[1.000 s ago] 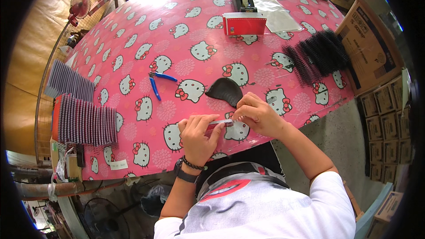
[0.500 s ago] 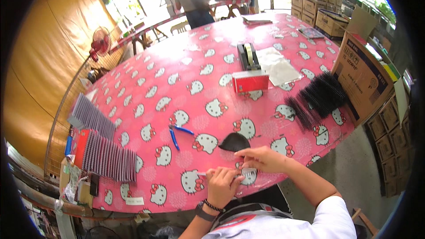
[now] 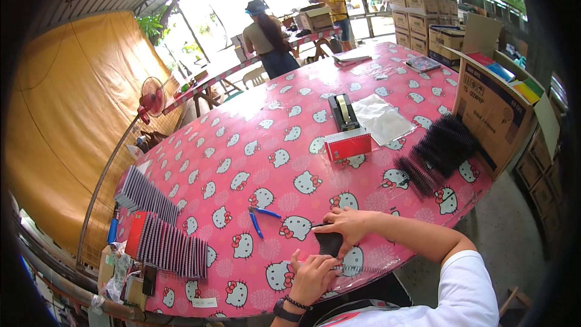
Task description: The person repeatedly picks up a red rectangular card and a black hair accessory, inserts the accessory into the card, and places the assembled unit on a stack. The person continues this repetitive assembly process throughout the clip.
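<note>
My left hand (image 3: 316, 277), with a dark band at its wrist, rests near the table's front edge. Its fingers are curled over the left end of a thin spiral binding coil (image 3: 366, 269), which stretches right along the table. My right hand (image 3: 353, 229) reaches in from the right. Its thumb and fingers are around a small black piece (image 3: 328, 243), curved and flat-looking, whose kind I cannot make out. Left of it lie blue-handled pliers (image 3: 260, 220), their handles spread.
Spiral-bound notebooks (image 3: 172, 247) stand in rows at the left edge. A tape dispenser (image 3: 343, 112), red notebook (image 3: 348, 145) and clear plastic sheets (image 3: 382, 120) lie beyond my hands. Black coils (image 3: 439, 151) are piled beside a cardboard box (image 3: 493, 109). Two people stand at a far table.
My right hand has moved off the spot beside my left hand and onto the black piece. More of the coil shows now. The whole view has shifted, with the table lower in it.
</note>
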Tool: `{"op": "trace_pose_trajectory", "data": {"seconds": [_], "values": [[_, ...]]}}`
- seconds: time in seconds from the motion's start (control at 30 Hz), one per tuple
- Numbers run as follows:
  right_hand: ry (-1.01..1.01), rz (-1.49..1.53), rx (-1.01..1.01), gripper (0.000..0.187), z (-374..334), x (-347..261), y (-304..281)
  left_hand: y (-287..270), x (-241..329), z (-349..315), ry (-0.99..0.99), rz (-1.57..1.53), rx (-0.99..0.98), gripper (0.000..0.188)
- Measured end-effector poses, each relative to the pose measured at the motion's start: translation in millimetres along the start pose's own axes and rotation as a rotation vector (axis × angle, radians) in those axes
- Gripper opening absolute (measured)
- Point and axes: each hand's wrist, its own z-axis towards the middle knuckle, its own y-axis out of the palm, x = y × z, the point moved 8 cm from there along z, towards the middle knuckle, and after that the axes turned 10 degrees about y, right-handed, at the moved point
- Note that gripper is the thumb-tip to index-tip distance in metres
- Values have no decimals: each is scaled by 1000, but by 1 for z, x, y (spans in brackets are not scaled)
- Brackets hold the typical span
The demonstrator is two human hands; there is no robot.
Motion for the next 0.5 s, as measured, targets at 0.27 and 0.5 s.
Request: {"op": "trace_pose_trajectory", "data": {"seconds": [0.27, 0.5], "values": [[-110, 118, 458, 60, -15, 2, 10, 2, -2, 1, 37, 9, 57, 20], [4, 1392, 88, 56, -57, 34, 56, -9, -26, -16, -31, 62, 114, 28]]}}
